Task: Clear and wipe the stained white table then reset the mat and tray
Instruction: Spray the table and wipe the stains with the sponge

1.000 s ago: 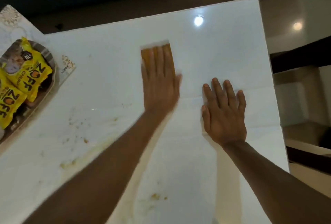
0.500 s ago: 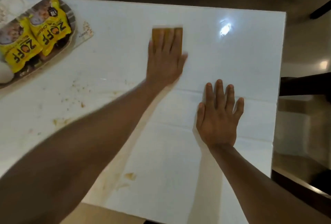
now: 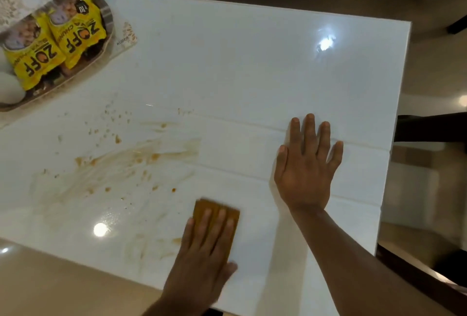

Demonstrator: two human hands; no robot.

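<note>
The glossy white table [image 3: 252, 68] carries brown smears and crumbs [image 3: 131, 159] across its left and middle. My left hand [image 3: 202, 262] presses flat, fingers straight, on an orange-brown wiping cloth [image 3: 214, 210] near the table's front edge. My right hand [image 3: 307, 164] rests flat on the table to the right, fingers spread, holding nothing. At the far left a tray [image 3: 107, 16] with yellow snack packets [image 3: 75, 35] sits on a white patterned mat [image 3: 125, 42].
The table's right edge [image 3: 394, 138] drops to a dark chair or furniture beside it. The front edge runs diagonally at the lower left above a beige floor [image 3: 63, 285]. A white rounded object [image 3: 10, 88] sits by the tray.
My left hand has dragged the cloth from the far middle of the table back toward the front edge. My right hand has stayed flat in place. The view has tilted.
</note>
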